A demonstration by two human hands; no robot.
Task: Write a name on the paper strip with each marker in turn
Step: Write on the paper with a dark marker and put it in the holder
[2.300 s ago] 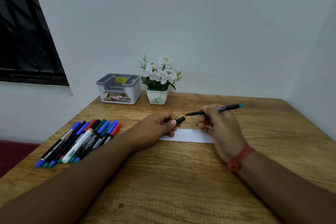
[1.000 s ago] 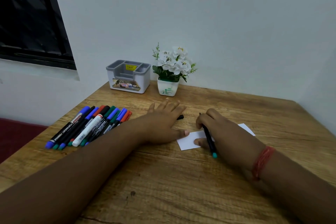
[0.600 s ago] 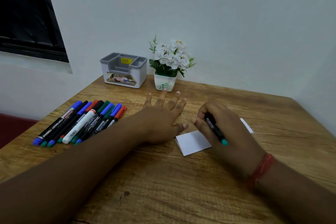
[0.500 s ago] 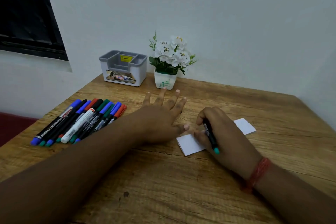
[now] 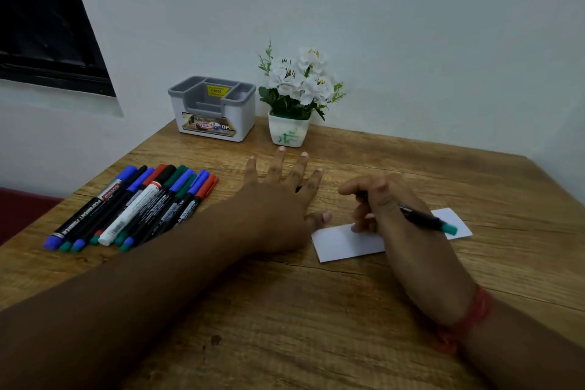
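A white paper strip [image 5: 345, 244] lies on the wooden table [image 5: 316, 310], slanting up to the right. My right hand [image 5: 380, 209] rests on the strip and grips a black marker [image 5: 421, 218] with a green end that points right. The marker's tip is hidden behind my fingers. My left hand [image 5: 281, 199] lies flat with fingers spread, just left of the strip, its thumb at the strip's left end. A small black cap [image 5: 298, 189] peeks out between its fingers. Several markers [image 5: 136, 206] with blue, green, red and black caps lie in a row at the left.
A grey and white desk organiser [image 5: 215, 108] stands at the back of the table by the wall. A small white pot of white flowers [image 5: 291, 111] stands right of it. The table's left edge runs just beyond the marker row.
My right hand has turned the marker so its green end now points right instead of toward me. My left hand stays flat beside the strip. The camera has shifted slightly.
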